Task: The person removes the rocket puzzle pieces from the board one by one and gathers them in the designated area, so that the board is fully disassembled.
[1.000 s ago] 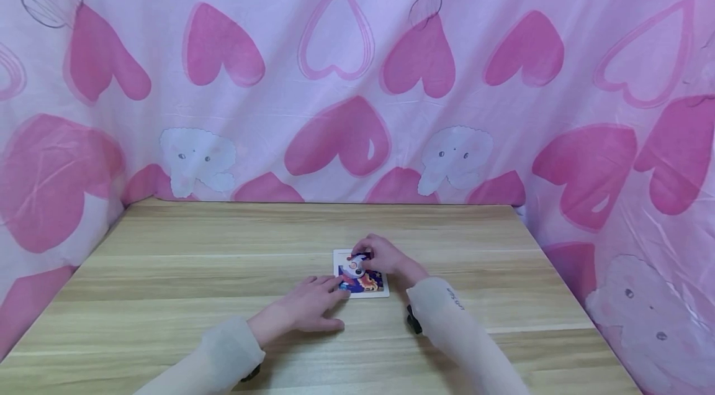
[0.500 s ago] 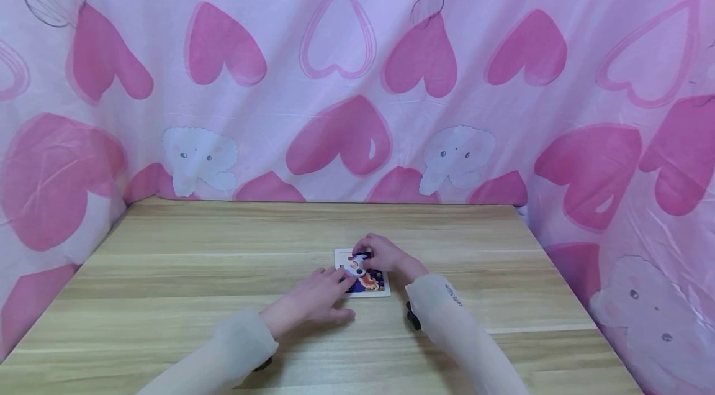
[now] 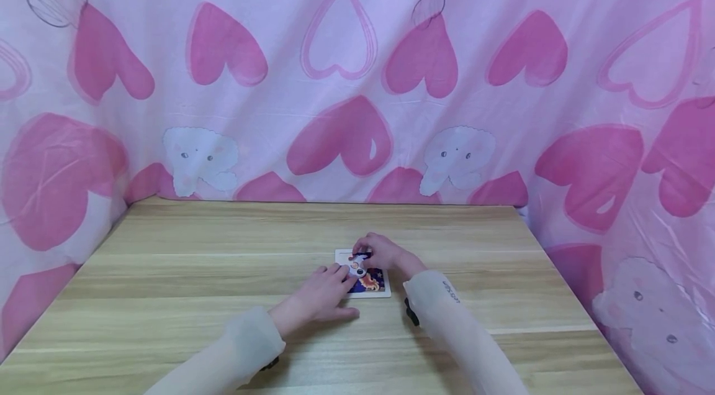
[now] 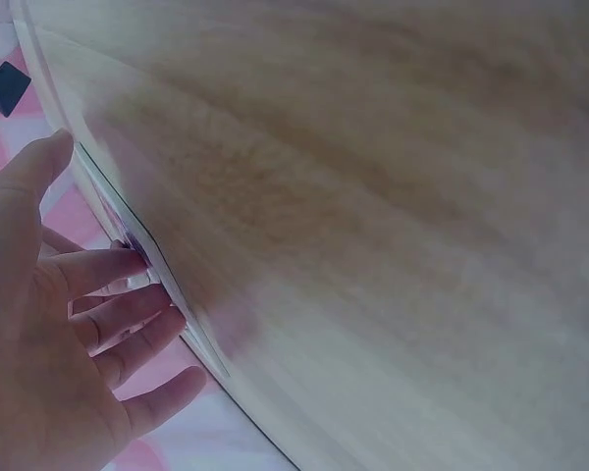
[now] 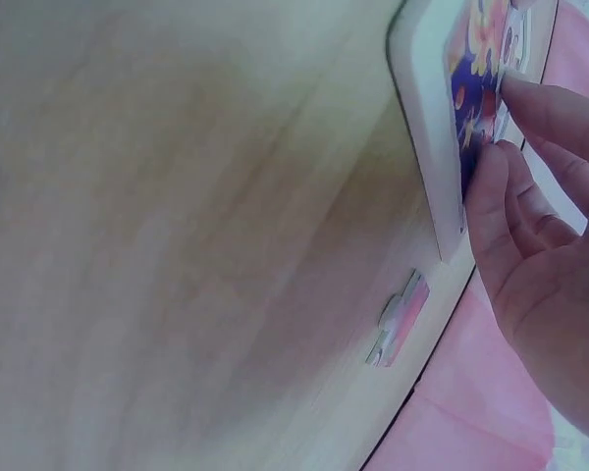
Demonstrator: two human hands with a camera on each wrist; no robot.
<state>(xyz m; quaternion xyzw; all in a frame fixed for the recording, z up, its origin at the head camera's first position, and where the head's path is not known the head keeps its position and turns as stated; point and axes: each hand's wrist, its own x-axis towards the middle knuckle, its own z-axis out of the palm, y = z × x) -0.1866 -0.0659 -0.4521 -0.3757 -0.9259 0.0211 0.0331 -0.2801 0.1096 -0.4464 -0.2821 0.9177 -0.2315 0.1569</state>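
A jigsaw puzzle in a white frame (image 3: 337, 254) lies on the table, with a picture in dark blue, orange and white. My left hand (image 3: 324, 294) reaches over its left side, fingers extended with the fingertips on the picture and the thumb out over the wood. At the upper right of the puzzle, my right hand (image 3: 384, 253) has thumb and fingers bent down onto the picture. In the right wrist view, these fingertips pinch a puzzle piece (image 5: 489, 128) at the picture's surface; the fingers partly hide it. Beside the frame lies a loose puzzle piece (image 5: 402, 319).
The wooden table (image 3: 195, 258) extends around the puzzle on all sides. A pink curtain with hearts (image 3: 335, 140) hangs right behind its far edge and along both sides. A small black object (image 3: 411, 313) shows under the right cuff.
My left hand has slid right and slightly away from me, covering more of the puzzle's left side. My right hand stays at nearly the same spot.
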